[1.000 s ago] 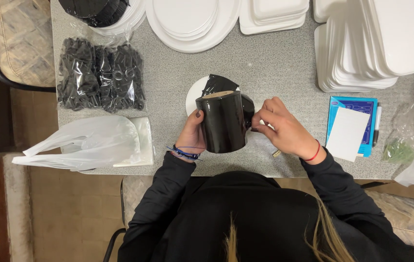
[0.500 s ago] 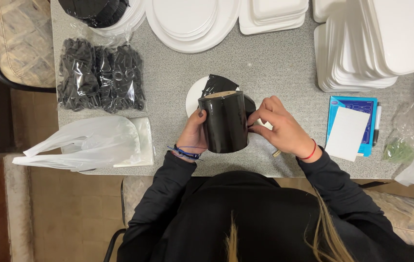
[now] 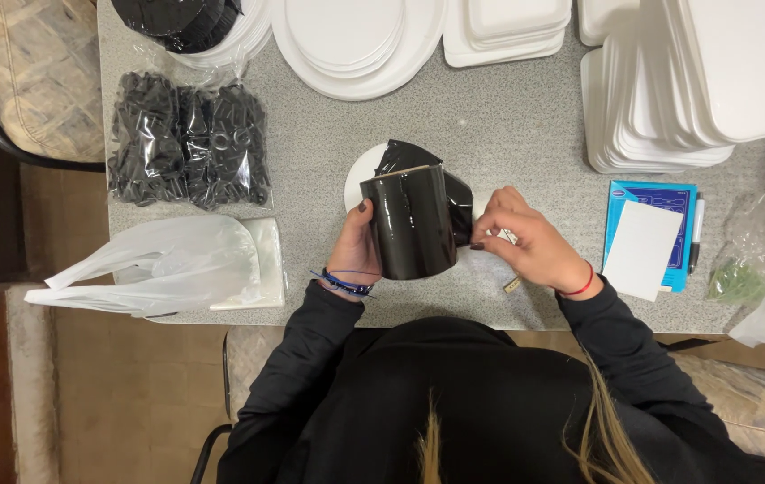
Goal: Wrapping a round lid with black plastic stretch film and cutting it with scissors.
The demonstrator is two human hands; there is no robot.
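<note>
A shiny black cylindrical roll of plastic (image 3: 414, 222) stands tilted over a small white round lid (image 3: 363, 172) on the grey table (image 3: 508, 116). My left hand (image 3: 356, 246) grips the roll's left side. My right hand (image 3: 526, 240) pinches something small and white at the roll's right edge, next to a loose black flap (image 3: 459, 202). A blue cord bracelet sits on my left wrist and a red one on my right.
Bags of black plastic pieces (image 3: 187, 143) lie at the left, above a white plastic bag (image 3: 159, 264). Stacks of white foam plates (image 3: 351, 40) and trays (image 3: 687, 81) line the far edge. A blue booklet with white card (image 3: 647, 242), a pen (image 3: 695, 235) and clear bags (image 3: 754, 255) lie to the right.
My right hand has shifted slightly along the roll's right edge. The roll and my left hand stay almost where they were.
</note>
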